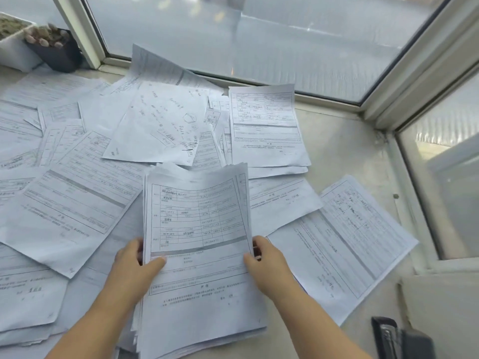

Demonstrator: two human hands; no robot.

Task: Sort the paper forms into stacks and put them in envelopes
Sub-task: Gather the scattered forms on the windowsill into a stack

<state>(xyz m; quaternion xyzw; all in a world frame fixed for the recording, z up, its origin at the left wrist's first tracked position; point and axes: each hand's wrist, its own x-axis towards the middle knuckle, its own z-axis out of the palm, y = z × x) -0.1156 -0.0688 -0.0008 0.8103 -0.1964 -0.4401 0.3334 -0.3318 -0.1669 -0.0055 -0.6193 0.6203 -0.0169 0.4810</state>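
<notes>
I see a thick stack of forms (198, 244), white sheets printed with grey tables, upright in portrait in front of me with its far edge curling up and its edges uneven. Loose forms (75, 193) lie scattered and overlapping at many angles to its left and behind it. A neater small pile (267, 125) sits beyond, and one tilted sheet (344, 244) lies to the right.

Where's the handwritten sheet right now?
In the head view, the handwritten sheet lies upper centre on the scattered forms, left of the neat stack by the window, beyond the held stack.
</notes>
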